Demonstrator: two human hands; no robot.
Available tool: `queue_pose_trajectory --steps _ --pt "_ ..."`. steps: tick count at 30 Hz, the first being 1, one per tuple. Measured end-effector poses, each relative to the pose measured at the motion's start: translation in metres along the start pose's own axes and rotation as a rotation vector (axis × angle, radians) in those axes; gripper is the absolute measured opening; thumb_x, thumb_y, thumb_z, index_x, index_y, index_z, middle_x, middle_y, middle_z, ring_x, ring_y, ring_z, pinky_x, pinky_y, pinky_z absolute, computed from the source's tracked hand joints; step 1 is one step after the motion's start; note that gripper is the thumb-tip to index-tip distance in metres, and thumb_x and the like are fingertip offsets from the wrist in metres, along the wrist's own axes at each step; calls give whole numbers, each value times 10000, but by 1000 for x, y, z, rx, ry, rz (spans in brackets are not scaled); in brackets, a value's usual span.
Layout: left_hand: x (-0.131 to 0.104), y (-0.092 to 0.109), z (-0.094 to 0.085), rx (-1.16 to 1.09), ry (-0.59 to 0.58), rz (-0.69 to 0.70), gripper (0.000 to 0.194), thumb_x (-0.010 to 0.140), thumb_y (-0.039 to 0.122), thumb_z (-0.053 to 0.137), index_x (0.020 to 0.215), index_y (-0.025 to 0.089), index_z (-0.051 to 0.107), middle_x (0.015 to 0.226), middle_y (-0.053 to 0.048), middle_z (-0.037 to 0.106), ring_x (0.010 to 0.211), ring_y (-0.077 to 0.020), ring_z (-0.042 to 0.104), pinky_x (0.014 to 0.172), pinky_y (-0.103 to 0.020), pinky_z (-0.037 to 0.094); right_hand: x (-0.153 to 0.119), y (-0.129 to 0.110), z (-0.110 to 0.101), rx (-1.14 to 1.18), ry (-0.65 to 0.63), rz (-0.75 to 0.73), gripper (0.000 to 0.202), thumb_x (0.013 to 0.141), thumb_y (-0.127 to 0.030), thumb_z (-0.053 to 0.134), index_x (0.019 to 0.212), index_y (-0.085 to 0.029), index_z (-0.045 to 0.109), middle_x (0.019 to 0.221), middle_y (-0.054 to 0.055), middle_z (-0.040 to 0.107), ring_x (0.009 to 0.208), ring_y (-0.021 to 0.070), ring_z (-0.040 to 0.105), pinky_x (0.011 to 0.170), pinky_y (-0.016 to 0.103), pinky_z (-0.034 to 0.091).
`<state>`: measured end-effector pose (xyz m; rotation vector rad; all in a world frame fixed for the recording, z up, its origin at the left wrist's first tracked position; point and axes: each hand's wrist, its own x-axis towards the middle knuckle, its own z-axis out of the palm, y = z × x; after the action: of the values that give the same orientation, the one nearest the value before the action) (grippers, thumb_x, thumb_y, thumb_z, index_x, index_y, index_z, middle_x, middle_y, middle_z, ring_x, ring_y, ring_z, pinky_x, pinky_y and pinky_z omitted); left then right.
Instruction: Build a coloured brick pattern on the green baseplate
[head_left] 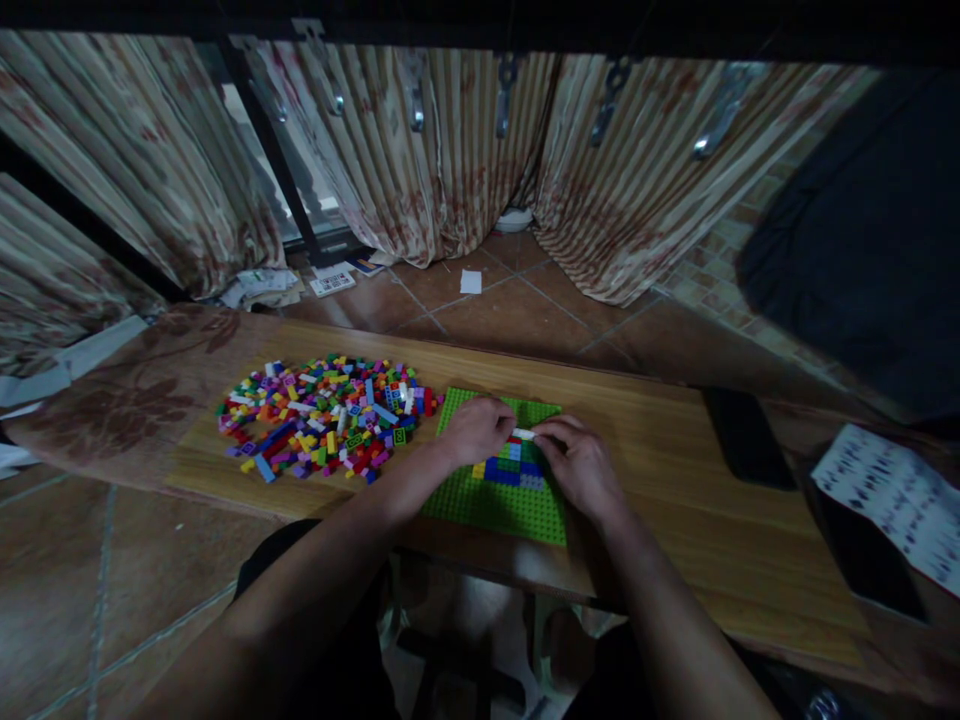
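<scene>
A green studded baseplate [487,510] lies on the wooden board, with blue, yellow, grey and light-blue bricks [502,470] joined in a patch at its middle. Over the upper part of that patch is a small white brick [523,434], between the fingertips of both hands. My left hand [480,425] is closed at the brick's left end, its fingertips partly hidden. From the right, my right hand [581,460] pinches the white brick's other end. A bit of red shows just beside the white brick.
A large pile of loose coloured bricks [330,415] spreads left of the baseplate on the wooden board [675,520]. At the right are a black phone-like slab [748,437] and a printed sheet [892,500] over another dark flat object. Curtains [450,150] hang beyond.
</scene>
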<state>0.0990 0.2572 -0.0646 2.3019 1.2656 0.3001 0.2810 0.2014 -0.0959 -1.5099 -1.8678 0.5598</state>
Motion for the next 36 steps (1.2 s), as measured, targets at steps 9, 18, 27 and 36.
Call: queue_pose_trajectory --steps 9,18,27,36 --pt "-2 3 -1 -10 10 -28 316 933 252 419 805 198 703 751 -17 681 731 -145 616 739 -265 488 1 -5 -9 59 82 93 230 894 -354 515 909 -217 699 907 49 682 831 204 634 783 345 483" --pt "-13 12 -2 -153 119 292 246 952 325 480 1110 207 628 1074 -54 695 1021 -178 633 897 -295 480 -6 -13 -5 263 146 63 230 860 -426 591 925 -246 718 932 37 726 866 223 667 795 379 536" --pt "-22 -18 -48 -7 136 78 265 918 188 439 962 194 701 944 -40 729 855 -161 664 783 -252 484 -6 -4 -10 208 131 135 365 830 -475 630 1091 -224 673 1034 74 697 908 229 650 808 394 527" --pt "-64 -91 -113 290 -8 -401 226 775 157 540 841 192 753 842 -56 750 756 -175 669 673 -228 464 -12 -1 -18 7 -302 13 905 671 -447 788 1451 -302 353 1468 105 415 1354 324 383 1095 538 332"
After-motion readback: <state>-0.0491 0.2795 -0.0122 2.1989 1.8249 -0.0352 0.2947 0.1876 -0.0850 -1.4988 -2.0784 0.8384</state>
